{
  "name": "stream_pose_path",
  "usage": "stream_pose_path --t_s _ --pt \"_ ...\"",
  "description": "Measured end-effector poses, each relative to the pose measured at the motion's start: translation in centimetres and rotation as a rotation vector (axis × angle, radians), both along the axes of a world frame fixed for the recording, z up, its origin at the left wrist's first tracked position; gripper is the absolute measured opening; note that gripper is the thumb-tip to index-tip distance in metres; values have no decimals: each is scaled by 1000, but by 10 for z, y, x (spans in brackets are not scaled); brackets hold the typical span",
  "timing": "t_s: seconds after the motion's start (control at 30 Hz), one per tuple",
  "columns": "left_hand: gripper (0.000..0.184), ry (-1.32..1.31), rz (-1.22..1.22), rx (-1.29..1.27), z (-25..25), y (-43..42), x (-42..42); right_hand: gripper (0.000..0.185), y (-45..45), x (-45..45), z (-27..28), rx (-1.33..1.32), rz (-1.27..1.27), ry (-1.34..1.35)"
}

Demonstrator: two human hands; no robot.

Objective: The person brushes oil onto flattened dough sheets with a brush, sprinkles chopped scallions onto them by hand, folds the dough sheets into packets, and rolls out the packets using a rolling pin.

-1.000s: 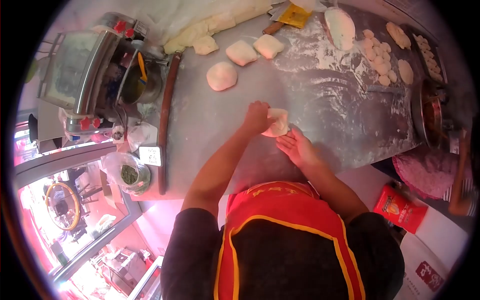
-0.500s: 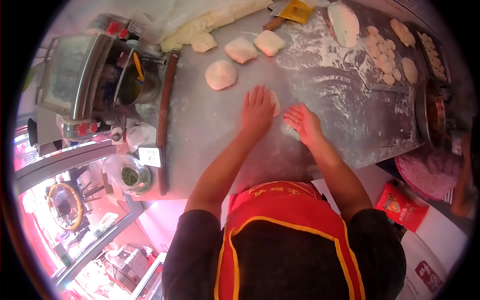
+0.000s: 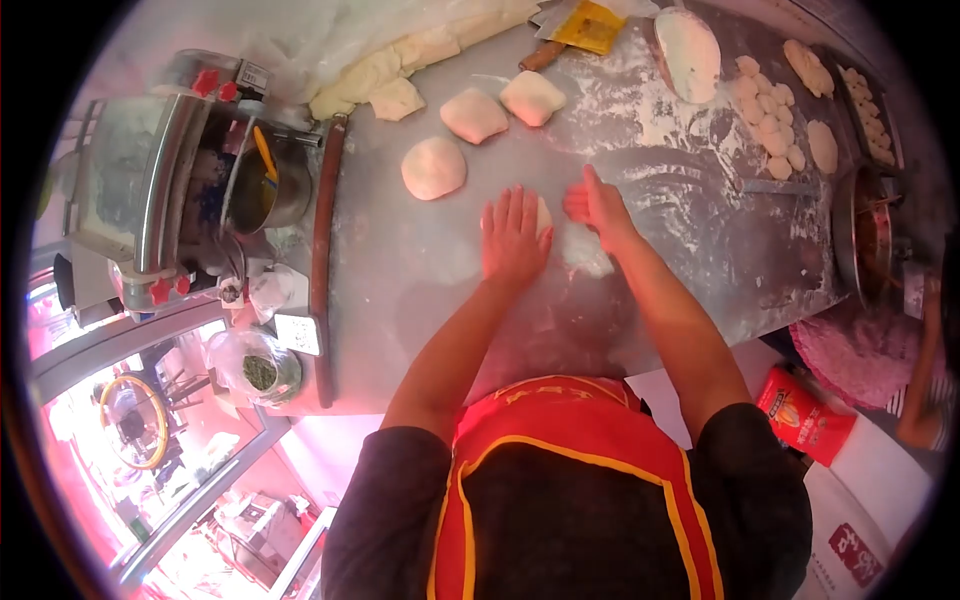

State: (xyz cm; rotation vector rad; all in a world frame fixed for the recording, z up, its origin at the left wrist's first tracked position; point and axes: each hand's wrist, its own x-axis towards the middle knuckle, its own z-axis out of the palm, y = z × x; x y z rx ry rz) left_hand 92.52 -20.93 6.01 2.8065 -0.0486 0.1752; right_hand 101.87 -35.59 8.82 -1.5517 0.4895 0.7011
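As the left hand (image 3: 513,246) lies flat over the dough (image 3: 543,213), right hand (image 3: 603,210) unclenched beside it, press evenly.

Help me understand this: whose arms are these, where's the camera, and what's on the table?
There's no robot here, just someone's bare hands, seen from above by a camera worn on their own head. The left hand lies flat over a piece of dough; the right hand is open just beside it. Neither grips anything. Elsewhere on the grey worktop are a round dough piece, a cluster of small dough pieces, scattered white powder and a long wooden rod.
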Motion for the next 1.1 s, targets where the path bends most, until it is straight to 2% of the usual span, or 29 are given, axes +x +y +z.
stream_pose_path --t_s 0.1,0.2,0.3,0.33,0.4,0.43,0.5,0.53,0.6,0.63,0.7,0.73,0.8,0.83,0.93,1.03,1.1 --pt "63 1 14 23 -4 -1 3 63 31 5 -24 129 53 35" --pt "66 53 11 31 3 -1 2 61 46 0 -36 -180 152 -67" --pt "63 59 -10 -4 10 1 3 52 35 3 -32 -43 273 -132" --pt "60 56 -14 -18 9 3 1 47 33 5 -31 -140 300 -292" --pt "58 5 37 -273 2 11 -5 38 32 2 -29 -331 356 -591" --pt "57 -25 61 -399 -2 17 -8 34 32 -5 -30 -261 355 -606" --pt "58 -90 273 -434 3 27 -24 26 30 -31 -33 -120 344 -639" --pt "59 -119 382 -452 6 32 -36 25 21 -47 -36 -131 309 -560" --pt "53 96 410 -573 10 41 -63 23 -3 -83 -39 -160 240 -387" --pt "50 200 421 -640 9 40 -68 25 -9 -91 -36 -272 261 -484" --pt "47 134 388 -749 9 31 -72 29 -11 -103 -14 -491 299 -670" --pt "46 101 365 -796 8 28 -72 30 -2 -100 -18 -521 317 -871" --pt "43 83 351 -634 6 20 -63 30 27 -79 -28 -569 349 -1288" --pt "41 64 347 -551 6 18 -56 31 38 -78 -35 -557 364 -1228" --pt "42 195 375 -643 4 22 -49 32 51 -88 -29 -783 520 -1089" --pt "47 573 274 -612 25 36 -35 34 49 -82 11 -844 878 -975" --pt "52 425 274 -426 17 42 -36 37 45 -87 -20 -722 594 -1078"
